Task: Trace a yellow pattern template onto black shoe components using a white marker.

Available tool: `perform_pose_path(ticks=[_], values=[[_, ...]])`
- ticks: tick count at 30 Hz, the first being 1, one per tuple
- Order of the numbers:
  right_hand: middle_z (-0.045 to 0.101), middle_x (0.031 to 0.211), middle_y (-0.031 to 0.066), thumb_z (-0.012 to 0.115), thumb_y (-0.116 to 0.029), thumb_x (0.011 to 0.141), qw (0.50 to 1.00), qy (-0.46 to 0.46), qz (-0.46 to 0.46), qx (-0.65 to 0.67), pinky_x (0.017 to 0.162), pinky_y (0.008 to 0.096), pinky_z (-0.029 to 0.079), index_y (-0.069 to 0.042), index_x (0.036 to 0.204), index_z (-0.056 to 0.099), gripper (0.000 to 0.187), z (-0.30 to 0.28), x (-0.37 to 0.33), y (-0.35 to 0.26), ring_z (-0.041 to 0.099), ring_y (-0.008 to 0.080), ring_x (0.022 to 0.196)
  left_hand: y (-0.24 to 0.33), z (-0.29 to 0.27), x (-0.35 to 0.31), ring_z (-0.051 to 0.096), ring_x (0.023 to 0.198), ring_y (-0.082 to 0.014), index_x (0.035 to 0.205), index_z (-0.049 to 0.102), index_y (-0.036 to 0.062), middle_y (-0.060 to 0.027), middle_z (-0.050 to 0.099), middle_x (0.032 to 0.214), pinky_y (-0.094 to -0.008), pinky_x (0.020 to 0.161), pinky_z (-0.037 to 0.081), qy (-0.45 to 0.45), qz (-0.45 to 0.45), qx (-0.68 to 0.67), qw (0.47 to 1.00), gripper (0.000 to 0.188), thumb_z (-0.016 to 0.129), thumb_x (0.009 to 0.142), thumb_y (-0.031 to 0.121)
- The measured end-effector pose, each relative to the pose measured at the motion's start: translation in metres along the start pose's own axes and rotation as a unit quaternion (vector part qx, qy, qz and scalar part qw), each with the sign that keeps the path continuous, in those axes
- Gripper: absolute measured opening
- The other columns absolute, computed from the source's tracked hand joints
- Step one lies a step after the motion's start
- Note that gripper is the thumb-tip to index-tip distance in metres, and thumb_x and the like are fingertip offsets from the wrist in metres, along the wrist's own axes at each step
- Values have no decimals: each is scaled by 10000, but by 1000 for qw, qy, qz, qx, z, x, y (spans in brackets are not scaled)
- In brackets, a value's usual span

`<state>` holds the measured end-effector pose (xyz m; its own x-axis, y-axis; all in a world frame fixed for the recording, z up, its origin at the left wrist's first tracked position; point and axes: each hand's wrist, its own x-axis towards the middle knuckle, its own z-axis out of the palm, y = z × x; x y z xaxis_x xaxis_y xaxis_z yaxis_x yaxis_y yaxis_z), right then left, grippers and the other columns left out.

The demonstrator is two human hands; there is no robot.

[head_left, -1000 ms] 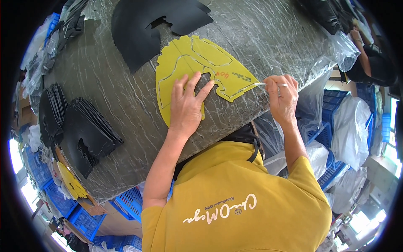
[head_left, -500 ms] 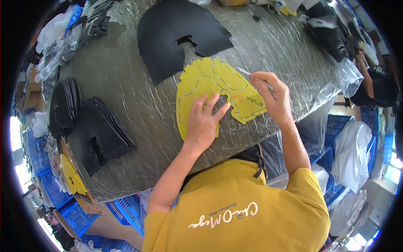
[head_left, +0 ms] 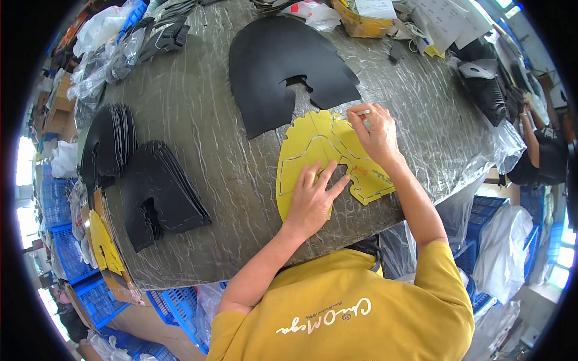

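Observation:
A yellow flat template (head_left: 299, 169) with scalloped edge, dashed slots and a notch lies near the table's front edge. My left hand (head_left: 310, 201) presses on it, fingers spread flat beside the notch. In my right hand (head_left: 374, 133) is a slim, light-coloured pen (head_left: 360, 112), its tip at a slot in the template's upper right part. Whether anything lies beneath the template, I cannot tell. Just beyond it rests a large black arch-shaped piece (head_left: 277, 66) with a notch in its lower edge.
Two stacks of similar black pieces, one (head_left: 162, 186) nearer and another (head_left: 108, 141) behind it, occupy the table's left. Plastic-wrapped bundles (head_left: 165, 39) sit far left. A yellow box (head_left: 360, 24) and papers (head_left: 448, 24) stand at the back. Another person (head_left: 539, 150) works at far right.
The view has shifted, so the table's things sit lower and further right. My right hand with the pen has moved left along the template toward its top; my left hand stays on it.

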<state>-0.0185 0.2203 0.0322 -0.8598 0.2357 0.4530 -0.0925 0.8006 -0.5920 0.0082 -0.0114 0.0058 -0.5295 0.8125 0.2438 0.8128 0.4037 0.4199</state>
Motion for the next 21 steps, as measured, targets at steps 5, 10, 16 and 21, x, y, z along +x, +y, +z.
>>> perform_pose_path(ticks=[5,10,16,21], values=[[706,808,40,701,-117,940,998,15,-47,-29,773,406,467,-78,931,695,42,3,2,2,649,260,793,0,1,0,433,1372,-381,1371,665,210,-131,480,1502,-544,1207,329,-2,1,3,1000,586,661,828,-8],[708,831,42,692,-105,938,997,8,-61,-52,815,402,453,-78,933,689,28,1,-1,-4,641,262,815,0,2,-1,432,1377,-383,1374,664,211,-130,482,1503,-546,1209,325,-2,0,3,1000,582,666,832,-3],[685,799,36,692,-101,926,995,-8,-81,-62,850,410,442,-87,931,682,17,0,-8,-8,637,246,809,0,2,-1,438,1369,-379,1370,668,208,-132,485,1498,-545,1201,332,-1,3,6,1000,568,673,839,6],[664,777,33,695,-100,919,994,5,-89,-62,863,410,442,-87,923,675,24,1,-11,-10,634,242,795,0,3,-1,441,1363,-377,1359,675,196,-133,486,1491,-544,1193,337,2,2,-2,1000,548,674,844,8]])
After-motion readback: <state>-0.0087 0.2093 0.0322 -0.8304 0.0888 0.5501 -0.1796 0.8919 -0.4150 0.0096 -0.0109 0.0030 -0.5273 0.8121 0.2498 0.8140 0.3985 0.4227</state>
